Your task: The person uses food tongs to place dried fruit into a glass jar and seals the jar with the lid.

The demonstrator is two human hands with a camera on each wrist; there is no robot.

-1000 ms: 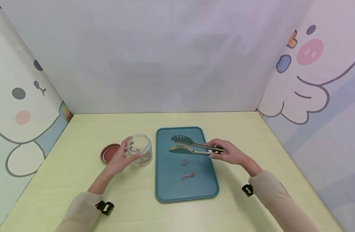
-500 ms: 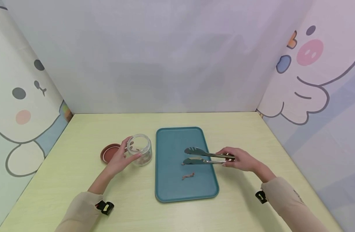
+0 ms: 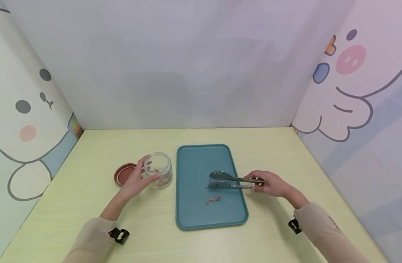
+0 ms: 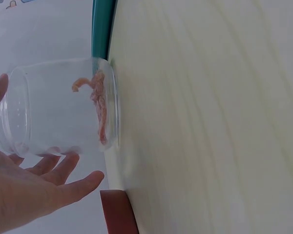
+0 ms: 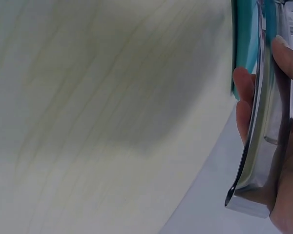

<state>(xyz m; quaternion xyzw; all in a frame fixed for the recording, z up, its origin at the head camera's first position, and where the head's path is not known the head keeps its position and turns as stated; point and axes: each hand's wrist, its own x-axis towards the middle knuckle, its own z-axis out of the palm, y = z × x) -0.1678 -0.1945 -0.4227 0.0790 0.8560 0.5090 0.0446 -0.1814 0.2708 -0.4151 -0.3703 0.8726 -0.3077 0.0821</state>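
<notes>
My left hand [image 3: 136,181] holds a clear glass jar [image 3: 163,179] standing upright on the table, thumb on one side and fingers on the other. Several thin, wrinkled pinkish-brown strips [image 4: 99,100] lie in its bottom. In my right hand [image 3: 270,183] are metal tongs [image 3: 220,175], gripped by the arms with their heads apart, low over the teal tray [image 3: 194,217]. A shrivelled strip [image 3: 213,199] lies on the tray in front of the tongs. Another strip [image 3: 207,186] peeks out at the tip of the nearer head, which hides most of it; whether it is pinched I cannot tell.
A round reddish-brown lid [image 3: 123,175] lies left of the jar, beside my left hand. The jar stands close to the tray's left rim. A white wall sheet [image 3: 187,80] rises behind the table [image 3: 148,233], with cartoon-printed sheets on both sides.
My right hand has moved the tongs right and towards me, then lowered them over the farther strip, now mostly covered. The left hand and jar have stayed in place.
</notes>
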